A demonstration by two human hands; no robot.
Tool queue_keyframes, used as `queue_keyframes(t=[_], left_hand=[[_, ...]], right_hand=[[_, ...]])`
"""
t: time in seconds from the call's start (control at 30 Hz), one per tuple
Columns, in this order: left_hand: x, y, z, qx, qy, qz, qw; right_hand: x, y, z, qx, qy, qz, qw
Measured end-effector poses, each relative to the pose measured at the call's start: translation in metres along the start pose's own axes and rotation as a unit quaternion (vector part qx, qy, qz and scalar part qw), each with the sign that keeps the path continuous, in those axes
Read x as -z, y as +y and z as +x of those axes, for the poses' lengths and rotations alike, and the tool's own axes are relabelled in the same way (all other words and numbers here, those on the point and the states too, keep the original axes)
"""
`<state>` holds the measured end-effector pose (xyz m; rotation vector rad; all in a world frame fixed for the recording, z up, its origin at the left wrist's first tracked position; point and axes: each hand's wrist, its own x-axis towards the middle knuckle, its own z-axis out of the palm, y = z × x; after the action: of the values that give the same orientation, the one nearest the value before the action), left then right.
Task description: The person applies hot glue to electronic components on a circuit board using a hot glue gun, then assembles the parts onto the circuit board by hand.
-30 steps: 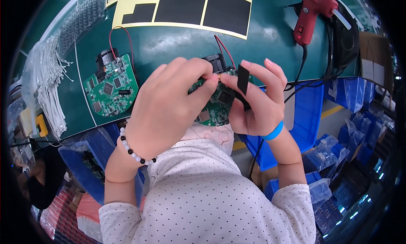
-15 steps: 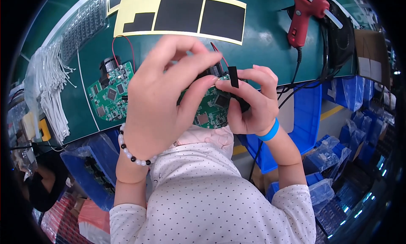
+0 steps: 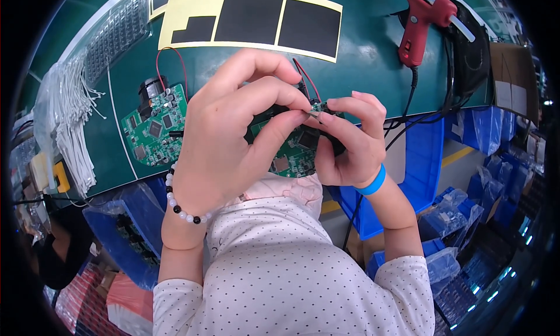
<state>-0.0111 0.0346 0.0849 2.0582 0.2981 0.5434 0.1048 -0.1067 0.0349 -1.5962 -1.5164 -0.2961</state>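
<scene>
an electronics assembly workshop, seen from above a worker's station. a green anti-static mat covers the workbench (image 3: 373, 62), where a populated green circuit board (image 3: 153, 129) with red wire lies beside a bundle of white cable ties (image 3: 67, 123). a yellow backing sheet of black foam pads (image 3: 251, 18) and a red hot-glue gun (image 3: 420, 21) rest near the far edge. blue plastic parts bins (image 3: 420, 161), some filled with bagged components, crowd the floor below the bench.
</scene>
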Motion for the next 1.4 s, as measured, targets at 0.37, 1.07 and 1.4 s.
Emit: queue_keyframes(t=[0.37, 1.07, 1.4], left_hand=[[-0.011, 0.002, -0.017, 0.061, 0.049, -0.039, 0.996], [-0.028, 0.005, -0.042, 0.055, 0.060, -0.131, 0.988], [-0.024, 0.007, -0.038, 0.076, 0.050, -0.108, 0.990]], right_hand=[[-0.001, 0.001, -0.003, -0.006, 0.020, 0.013, 1.000], [0.013, -0.001, -0.005, -0.015, -0.103, -0.010, 0.995], [0.009, 0.000, -0.003, -0.008, -0.080, -0.001, 0.997]])
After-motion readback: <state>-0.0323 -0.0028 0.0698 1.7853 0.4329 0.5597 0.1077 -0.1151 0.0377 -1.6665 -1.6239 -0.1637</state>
